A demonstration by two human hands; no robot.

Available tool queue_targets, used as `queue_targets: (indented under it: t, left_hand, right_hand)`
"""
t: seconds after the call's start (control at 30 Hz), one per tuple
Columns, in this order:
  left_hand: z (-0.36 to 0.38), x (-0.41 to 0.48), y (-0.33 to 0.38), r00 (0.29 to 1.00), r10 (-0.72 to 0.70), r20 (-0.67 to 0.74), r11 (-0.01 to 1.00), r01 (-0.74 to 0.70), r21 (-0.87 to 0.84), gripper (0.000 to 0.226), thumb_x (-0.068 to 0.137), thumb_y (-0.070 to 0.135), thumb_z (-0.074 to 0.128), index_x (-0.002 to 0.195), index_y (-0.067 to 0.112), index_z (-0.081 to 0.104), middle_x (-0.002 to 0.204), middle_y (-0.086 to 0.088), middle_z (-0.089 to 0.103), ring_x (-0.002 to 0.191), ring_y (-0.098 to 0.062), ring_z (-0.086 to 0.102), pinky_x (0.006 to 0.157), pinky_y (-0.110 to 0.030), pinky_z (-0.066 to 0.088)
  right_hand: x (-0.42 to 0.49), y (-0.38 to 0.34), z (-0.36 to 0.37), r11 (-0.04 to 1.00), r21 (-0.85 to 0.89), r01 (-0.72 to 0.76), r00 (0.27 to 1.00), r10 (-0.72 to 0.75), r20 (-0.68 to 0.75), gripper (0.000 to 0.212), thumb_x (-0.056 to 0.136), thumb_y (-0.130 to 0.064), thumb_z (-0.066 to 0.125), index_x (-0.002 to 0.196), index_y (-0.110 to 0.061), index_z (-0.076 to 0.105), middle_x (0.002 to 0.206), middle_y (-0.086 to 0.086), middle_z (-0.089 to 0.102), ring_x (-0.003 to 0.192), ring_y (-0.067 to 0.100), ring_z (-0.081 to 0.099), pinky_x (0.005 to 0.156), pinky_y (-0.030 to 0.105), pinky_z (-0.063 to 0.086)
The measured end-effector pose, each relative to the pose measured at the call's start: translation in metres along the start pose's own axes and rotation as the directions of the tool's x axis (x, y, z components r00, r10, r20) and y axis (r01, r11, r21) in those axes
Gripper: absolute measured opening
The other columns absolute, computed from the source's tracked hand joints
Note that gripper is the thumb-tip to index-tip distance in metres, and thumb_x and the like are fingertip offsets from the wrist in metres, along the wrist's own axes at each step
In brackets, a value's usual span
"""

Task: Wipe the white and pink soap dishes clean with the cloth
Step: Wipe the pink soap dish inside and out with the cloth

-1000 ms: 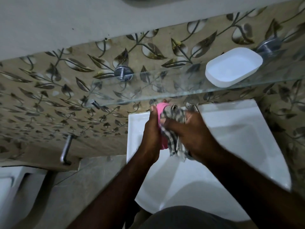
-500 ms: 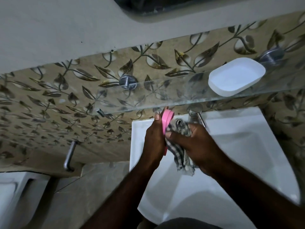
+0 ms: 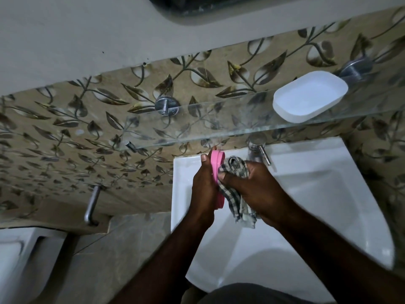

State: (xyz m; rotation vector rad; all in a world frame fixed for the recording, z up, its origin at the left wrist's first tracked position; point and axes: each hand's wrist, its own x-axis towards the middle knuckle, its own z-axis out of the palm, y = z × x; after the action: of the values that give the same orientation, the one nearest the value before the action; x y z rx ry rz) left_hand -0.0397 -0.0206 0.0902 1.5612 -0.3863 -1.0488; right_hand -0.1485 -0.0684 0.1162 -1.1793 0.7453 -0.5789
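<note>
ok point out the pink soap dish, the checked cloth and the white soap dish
pink plastic soap dish [image 3: 215,170], head view, on its rim
checked cloth [image 3: 235,166], head view, bunched top
white plastic soap dish [image 3: 306,99], head view, inside floor

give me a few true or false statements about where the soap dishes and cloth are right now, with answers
1. The left hand holds the pink soap dish. True.
2. The white soap dish lies in the sink. False: it sits on the glass shelf.
3. The right hand grips the checked cloth. True.
4. The cloth is draped over the tap. False: it is pressed against the pink dish.
</note>
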Motion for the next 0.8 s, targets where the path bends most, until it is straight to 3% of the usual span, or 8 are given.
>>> queue_targets:
  t: [0.2,0.33,0.43,0.5,0.57,0.67,0.73,0.8]
  left_hand:
    - [0.005,-0.004,-0.006,0.999,-0.036,0.039,0.999,0.036,-0.003,0.067,0.077,0.084,0.034,0.103,0.035,0.073,0.103,-0.002,0.076,0.099,-0.026,0.071,0.092,-0.058,0.052]
    - [-0.011,0.006,0.0,0.979,-0.167,0.121,0.957,0.19,-0.22,0.079,0.077,0.078,0.042,0.106,0.009,0.07,0.092,-0.013,0.073,0.086,-0.027,0.07,0.081,-0.039,0.056]
    - [-0.023,0.011,-0.001,0.957,-0.237,0.169,0.909,0.28,-0.309,0.07,0.084,0.072,0.04,0.109,0.013,0.069,0.091,-0.013,0.069,0.079,-0.025,0.067,0.083,-0.039,0.051]
    - [-0.025,0.01,-0.004,0.957,-0.232,0.174,0.9,0.279,-0.335,0.064,0.087,0.069,0.039,0.104,0.017,0.073,0.095,-0.014,0.068,0.079,-0.025,0.067,0.085,-0.04,0.05]
    - [-0.024,0.009,-0.002,0.949,-0.231,0.213,0.898,0.292,-0.329,0.072,0.088,0.07,0.036,0.096,0.01,0.074,0.091,-0.014,0.069,0.077,-0.024,0.069,0.082,-0.038,0.052]
    - [-0.024,0.012,0.006,0.949,-0.196,0.246,0.923,0.263,-0.281,0.077,0.09,0.07,0.028,0.099,0.003,0.066,0.079,-0.012,0.071,0.072,-0.021,0.07,0.077,-0.034,0.053]
    - [-0.027,0.014,0.008,0.959,-0.174,0.226,0.935,0.232,-0.267,0.075,0.091,0.068,0.03,0.111,0.005,0.064,0.083,-0.011,0.072,0.075,-0.022,0.069,0.075,-0.035,0.054]
    - [-0.029,0.014,0.008,0.959,-0.19,0.211,0.928,0.246,-0.281,0.074,0.091,0.067,0.033,0.12,0.006,0.061,0.093,-0.013,0.07,0.08,-0.024,0.067,0.072,-0.035,0.056]
  right_hand:
    - [0.011,-0.009,-0.002,0.997,0.031,0.07,0.997,-0.069,-0.033,0.01,0.088,-0.01,0.067,0.095,-0.004,0.071,0.087,0.018,0.074,0.077,0.028,0.072,0.067,0.037,0.059]
    - [0.003,0.01,0.003,0.949,-0.306,0.07,0.984,-0.015,0.176,0.008,0.08,-0.01,0.071,0.073,-0.011,0.067,0.071,0.009,0.071,0.063,0.021,0.068,0.065,0.039,0.055]
    - [-0.007,0.015,0.003,0.779,-0.6,0.18,0.947,0.027,0.319,0.029,0.081,-0.014,0.069,0.058,-0.021,0.052,0.056,-0.006,0.054,0.046,0.002,0.05,0.048,0.02,0.041]
    - [-0.008,0.008,-0.001,0.696,-0.685,0.215,0.94,0.042,0.338,0.037,0.082,-0.015,0.068,0.054,-0.025,0.046,0.054,-0.008,0.05,0.044,0.004,0.049,0.043,0.012,0.034]
    - [-0.004,0.004,-0.003,0.785,-0.598,0.161,0.949,0.044,0.313,0.029,0.081,-0.012,0.067,0.058,-0.017,0.053,0.052,0.003,0.056,0.041,0.018,0.055,0.041,0.02,0.039]
    - [-0.001,0.006,0.005,0.911,-0.397,0.108,0.966,-0.001,0.259,0.018,0.083,-0.006,0.068,0.068,-0.005,0.057,0.056,0.013,0.059,0.046,0.018,0.055,0.045,0.027,0.044]
    - [-0.003,0.017,0.008,0.807,-0.531,0.257,0.954,-0.123,0.274,0.019,0.084,-0.009,0.065,0.068,-0.01,0.056,0.058,0.0,0.057,0.051,0.014,0.053,0.047,0.026,0.043]
    - [-0.005,0.025,0.001,0.588,-0.688,0.425,0.902,-0.209,0.379,0.009,0.079,-0.009,0.056,0.074,-0.016,0.06,0.07,-0.003,0.059,0.066,0.019,0.059,0.058,0.031,0.047]
